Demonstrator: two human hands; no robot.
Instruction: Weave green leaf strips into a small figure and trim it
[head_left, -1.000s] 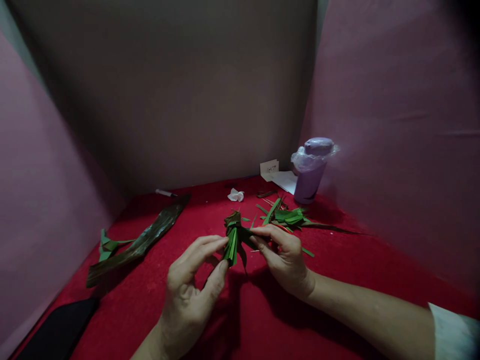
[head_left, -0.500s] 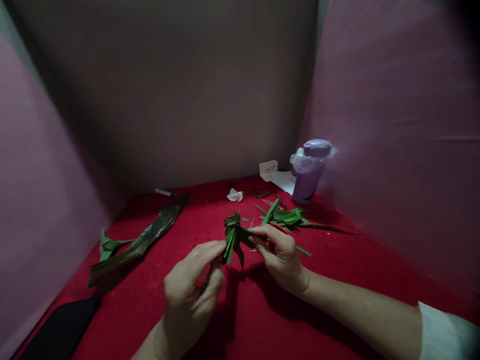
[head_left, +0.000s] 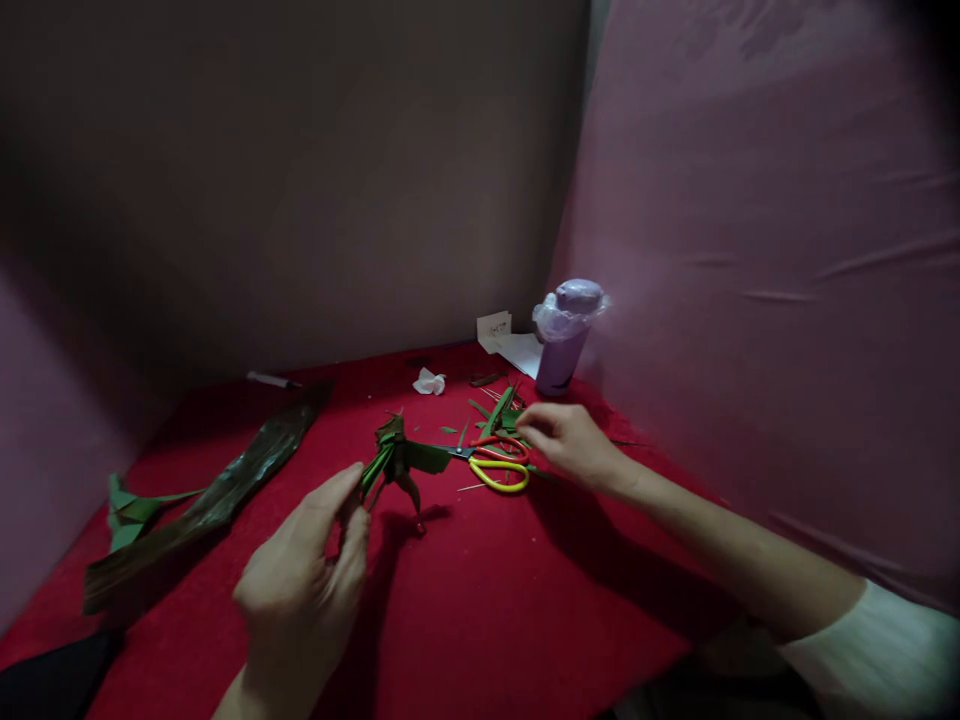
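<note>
My left hand pinches a bundle of folded green leaf strips between thumb and fingers, above the table. The bundle has a brown, knotted top, a flat green flap on its right and a brown strip hanging down. My right hand is closed, fingertips together at the pile of green leaf scraps; what they hold, if anything, is hidden. Just left of and below it lie scissors with one red and one yellow handle loop, blades pointing left towards the bundle.
A long dark leaf strip lies at left, beside another folded green leaf piece. A white pen-like stick, crumpled tissue, papers and a purple tumbler with plastic film stand at the back. Cloth walls enclose the red table.
My right hand has let go of the leaf bundle and moved right to the scrap pile, uncovering the scissors. My left hand keeps hold of the bundle. The view has turned right.
</note>
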